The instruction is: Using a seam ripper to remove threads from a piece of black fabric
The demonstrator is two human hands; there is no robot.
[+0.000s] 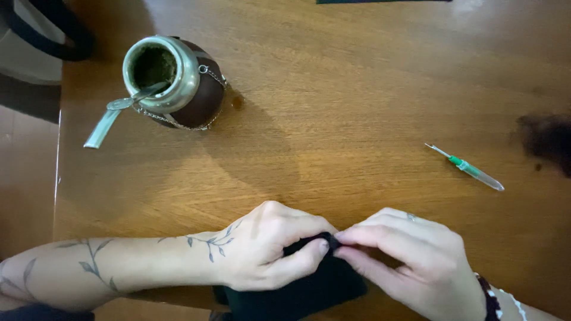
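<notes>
On the wooden table (pixel 357 107), both the left hand (pixel 267 249) and right hand (pixel 410 261) pinch a dark cloth (pixel 303 291) at six o'clock, fingertips meeting at its top edge, while a green-handled seam ripper (pixel 467 167) lies at two o'clock, nearer the right hand, and a gourd cup (pixel 178 80) stands at eleven.

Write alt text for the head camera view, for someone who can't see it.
Two bare hands, left hand and right hand, pinch a dark cloth at the near edge of a wooden table. A mate gourd with a metal straw stands far left; a green-handled seam ripper lies right.
</notes>
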